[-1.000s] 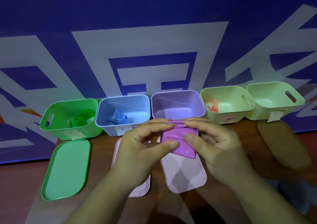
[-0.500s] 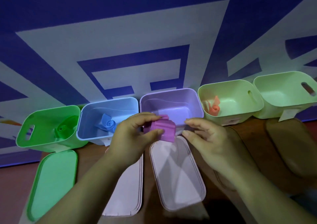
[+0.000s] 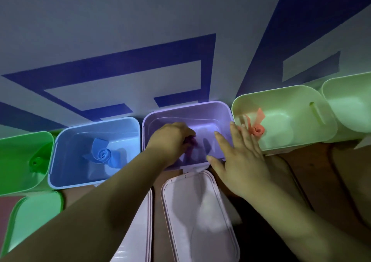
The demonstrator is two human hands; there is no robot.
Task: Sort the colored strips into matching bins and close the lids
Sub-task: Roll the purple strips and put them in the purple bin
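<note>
While the left hand [image 3: 170, 139] is hanging deep inside the purple bin [image 3: 186, 115], its grip is curling closed around the purple strip [image 3: 191, 143], with only a dark fold of it showing at the hand's 3 o'clock; whether the strip is touching the bin floor I cannot tell. The right hand [image 3: 243, 161] is lying flat, its grip wide and holding nothing, its fingers spreading over the bin's rim at 4 o'clock, seemingly steadying it. The blue strip [image 3: 103, 154] is sitting coiled in the blue bin [image 3: 76, 147] at the purple bin's 9 o'clock, and the orange strip [image 3: 258, 130] is sitting in the pale green bin [image 3: 291, 111] at 3 o'clock. A pale lid [image 3: 200, 217] is lying on the tabletop [image 3: 157, 221] at 6 o'clock. The placing is looking nearly done, yet risks are waiting. The folded strip is probably springy, so on release it may unfold, ride up the wall and end up catching under the lid. The bin is looking light, so a careless exit by the left hand could drag or tip it if the right hand is lifting off too soon.
</note>
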